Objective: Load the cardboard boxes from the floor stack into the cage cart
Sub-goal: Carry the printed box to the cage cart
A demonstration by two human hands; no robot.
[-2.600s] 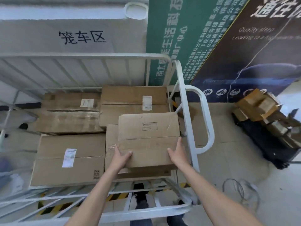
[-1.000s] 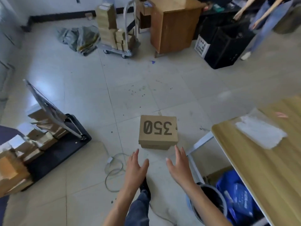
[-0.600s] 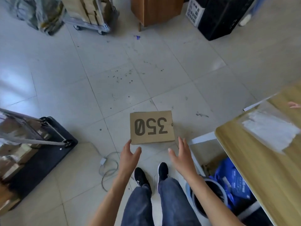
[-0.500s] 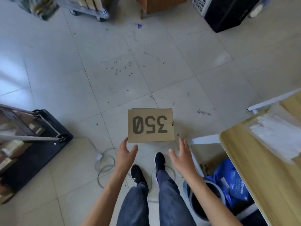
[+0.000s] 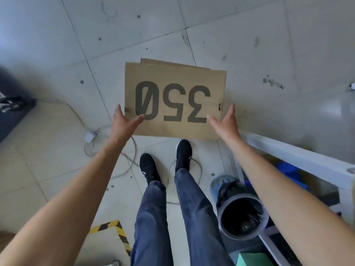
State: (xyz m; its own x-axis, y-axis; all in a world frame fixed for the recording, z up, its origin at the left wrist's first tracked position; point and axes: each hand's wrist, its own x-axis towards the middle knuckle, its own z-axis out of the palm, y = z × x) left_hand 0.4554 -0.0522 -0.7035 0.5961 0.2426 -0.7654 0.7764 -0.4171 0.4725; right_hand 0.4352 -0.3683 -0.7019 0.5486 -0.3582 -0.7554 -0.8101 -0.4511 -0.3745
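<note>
**While both hands close in on it, the "350" box sits on the tiles**

Where the pale grey tiled floor meets the person's feet, a flat brown cardboard box printed with large dark digits "350" lies lid up, the digits upside down to the camera. A second cardboard edge shows just past its far side. The left hand is spread wide at the box's left edge, fingers straight and the thumb reaching over the lid by the "0". The right hand mirrors it at the right edge, fingers straight, thumb lying over the lid near the "3". Whether either hand actually touches the cardboard cannot be told; neither is curled around it.

Two black sneakers stand just short of the box's near edge, under blue jeans. A thin grey cable loops on the floor to the left. A round grey bin with a dark liner stands at the right, beside a white metal frame. A strip of yellow-and-black hazard tape marks the floor near the bottom.
</note>
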